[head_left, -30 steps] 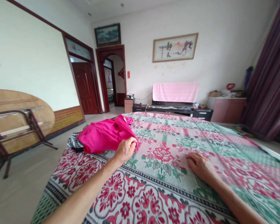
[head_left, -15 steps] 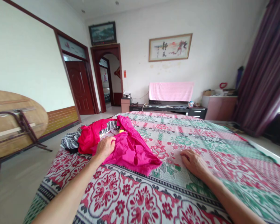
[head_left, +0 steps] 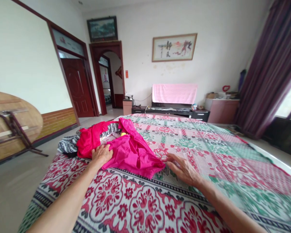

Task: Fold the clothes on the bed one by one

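A bright magenta garment [head_left: 133, 153] lies crumpled on the patterned bedspread [head_left: 145, 210], its right corner pointing toward my right hand. My left hand [head_left: 102, 156] rests on the garment's left edge, fingers spread over the cloth. To the right, my right hand [head_left: 183, 170] is open just beside that corner, fingertips stretched toward it; a small gap seems to separate them. Behind my left hand are a red garment [head_left: 89, 140] and a black-and-white patterned cloth [head_left: 67, 145]. Something small and yellow [head_left: 123, 134] shows at the magenta garment's upper fold.
The bedspread stretches away to the right and back. Against the far wall stands a low black cabinet [head_left: 200, 115], with a pink towel [head_left: 174, 94] draped above it. A folded round table [head_left: 14, 116] leans at the left. Purple curtains [head_left: 264, 71] hang at the right.
My right hand has moved left, up to the garment's corner, with its fingers extended. My left hand has gone from a pinched shape to lying spread on the cloth. The view has shifted slightly.
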Demonstrator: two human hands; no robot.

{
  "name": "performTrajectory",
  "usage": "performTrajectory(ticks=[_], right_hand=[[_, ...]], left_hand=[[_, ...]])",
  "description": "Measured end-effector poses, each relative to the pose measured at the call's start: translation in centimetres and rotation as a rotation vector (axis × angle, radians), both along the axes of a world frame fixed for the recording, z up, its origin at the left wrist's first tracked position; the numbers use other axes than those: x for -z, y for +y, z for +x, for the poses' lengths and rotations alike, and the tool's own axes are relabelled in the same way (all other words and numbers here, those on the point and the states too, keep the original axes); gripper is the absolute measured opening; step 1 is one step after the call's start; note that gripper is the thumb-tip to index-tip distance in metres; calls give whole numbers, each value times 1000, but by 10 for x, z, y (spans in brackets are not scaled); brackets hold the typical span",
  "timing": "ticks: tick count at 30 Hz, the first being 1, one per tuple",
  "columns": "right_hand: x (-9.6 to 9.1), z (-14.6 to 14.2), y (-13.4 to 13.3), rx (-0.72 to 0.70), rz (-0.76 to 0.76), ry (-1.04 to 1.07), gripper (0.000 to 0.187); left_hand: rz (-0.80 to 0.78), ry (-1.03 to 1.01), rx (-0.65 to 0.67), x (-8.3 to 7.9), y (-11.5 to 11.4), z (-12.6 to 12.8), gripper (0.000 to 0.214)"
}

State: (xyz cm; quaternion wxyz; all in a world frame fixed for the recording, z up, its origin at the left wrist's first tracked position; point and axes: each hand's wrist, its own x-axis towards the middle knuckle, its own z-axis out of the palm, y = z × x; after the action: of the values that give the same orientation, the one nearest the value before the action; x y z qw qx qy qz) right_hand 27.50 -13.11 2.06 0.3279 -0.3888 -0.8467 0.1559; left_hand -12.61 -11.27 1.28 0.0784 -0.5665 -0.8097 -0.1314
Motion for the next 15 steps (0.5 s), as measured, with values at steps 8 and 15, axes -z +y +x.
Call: performTrajectory(ticks=[8, 15], right_hand=[[0, -25, -16, -82, 66, -86, 35], [3, -28, -16, -124, 127, -56, 25]], left_hand=[[251, -56, 241, -17, 0, 9, 38], [321, -299, 844, -34, 8, 84, 21]])
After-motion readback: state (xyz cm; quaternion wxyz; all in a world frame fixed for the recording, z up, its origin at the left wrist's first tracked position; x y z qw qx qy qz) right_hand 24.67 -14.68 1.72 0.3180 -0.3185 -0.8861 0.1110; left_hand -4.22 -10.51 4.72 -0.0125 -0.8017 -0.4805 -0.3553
